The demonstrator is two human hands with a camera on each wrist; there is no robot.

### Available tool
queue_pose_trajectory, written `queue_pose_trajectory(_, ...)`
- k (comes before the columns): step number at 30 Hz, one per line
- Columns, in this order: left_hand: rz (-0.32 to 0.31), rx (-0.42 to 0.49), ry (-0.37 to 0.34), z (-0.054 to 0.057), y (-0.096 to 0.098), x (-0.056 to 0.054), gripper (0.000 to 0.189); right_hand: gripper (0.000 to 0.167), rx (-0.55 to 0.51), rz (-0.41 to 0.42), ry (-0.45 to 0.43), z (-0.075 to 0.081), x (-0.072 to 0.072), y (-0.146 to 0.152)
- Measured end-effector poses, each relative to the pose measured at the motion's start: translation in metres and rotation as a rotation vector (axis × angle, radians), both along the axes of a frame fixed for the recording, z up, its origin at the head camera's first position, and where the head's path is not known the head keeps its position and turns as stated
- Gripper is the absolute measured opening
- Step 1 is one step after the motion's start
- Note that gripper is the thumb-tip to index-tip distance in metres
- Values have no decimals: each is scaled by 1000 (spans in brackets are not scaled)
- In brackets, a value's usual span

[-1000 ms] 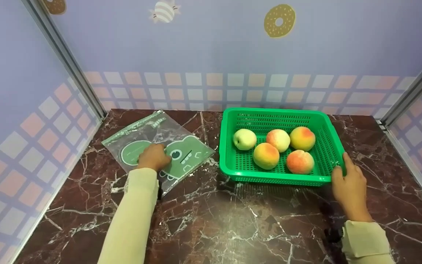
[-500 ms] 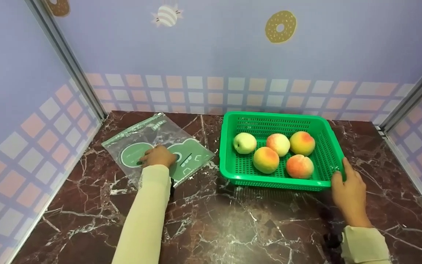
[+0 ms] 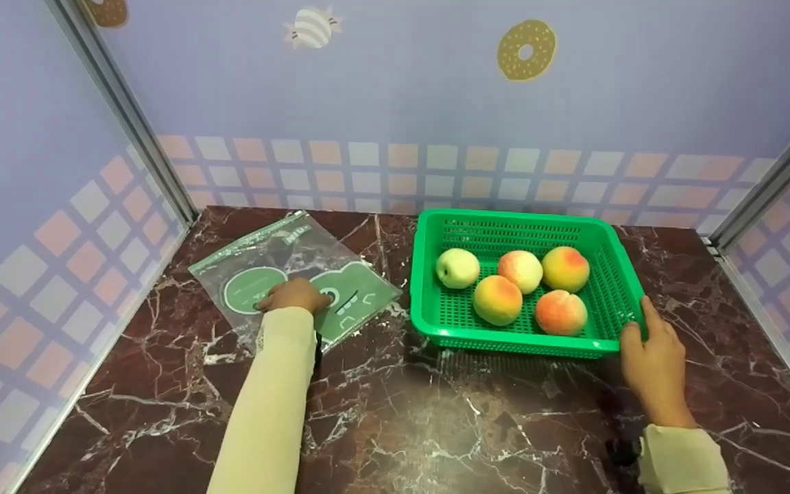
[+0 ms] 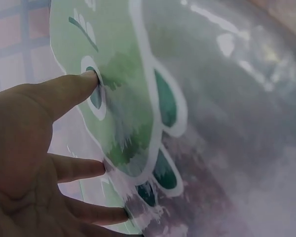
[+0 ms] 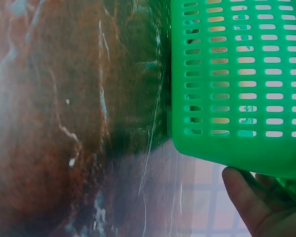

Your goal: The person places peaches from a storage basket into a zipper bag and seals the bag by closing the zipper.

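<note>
Zip bag (image 3: 354,285) under the left hand (image 3: 293,295), green basket (image 3: 518,341) at the right hand (image 3: 655,363)

Nearest: two pale yellow sleeves, left sleeve (image 3: 265,405) reaching well across, right sleeve (image 3: 683,456) at the lower right. Between them, dark red marbled table (image 3: 463,418), white veins, a patch of glare.

Left hand: on the bag. Wrist view has thumb and fingers spread and fairly straight, thumb tip on the printed eye, other tips along the film. Nothing gripped.

Right hand: holds the basket's near right corner, thumb at the rim, another finger partly seen behind it.

Bag: flat on the table, left of the basket, set askew; right-hand corner just beside the basket wall, zip edge toward the far left. Clear film, green cartoon print.

Basket: slotted, upright, five fruits inside. Front pair: yellow-orange fruit (image 3: 498,300), red-blushed fruit (image 3: 561,313). Behind, left to right: pale fruit (image 3: 457,268), pink-tinged fruit (image 3: 520,272), golden fruit (image 3: 566,269) with a red patch.

Farthest: lilac wall (image 3: 409,82), checked band low down, striped sweet (image 3: 313,28) and doughnut print (image 3: 509,52) above.
</note>
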State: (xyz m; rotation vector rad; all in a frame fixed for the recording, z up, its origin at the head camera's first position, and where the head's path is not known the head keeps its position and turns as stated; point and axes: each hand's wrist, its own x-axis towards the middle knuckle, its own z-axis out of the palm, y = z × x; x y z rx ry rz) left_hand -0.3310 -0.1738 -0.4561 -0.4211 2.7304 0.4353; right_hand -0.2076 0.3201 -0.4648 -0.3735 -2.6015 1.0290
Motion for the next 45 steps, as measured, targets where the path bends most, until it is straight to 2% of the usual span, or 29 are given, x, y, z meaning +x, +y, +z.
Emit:
queue_pose_trajectory(11,-39,-19,14,-1,-5,-4,77,58,-4,-10,-7,1,1,2)
queue_pose_trajectory(17,-108,-21,20,-1,-10,-2,78,58,-12,-9,-10,2,0,3)
queue_pose_trajectory(24,-109,16,32,-3,-18,1,78,58,-8,-2,-10,3,-2,2)
queue_pose_trajectory(28,-137,6,29,-3,-22,3,76,59,-14,2,-24,3,-2,1)
queue_pose_trajectory(35,-174,18,24,-2,-29,6,89,59,-10,-7,-28,5,-2,1)
queue_pose_trajectory(45,-192,54,10,0,-40,17,90,60,-15,-9,-43,1,0,0)
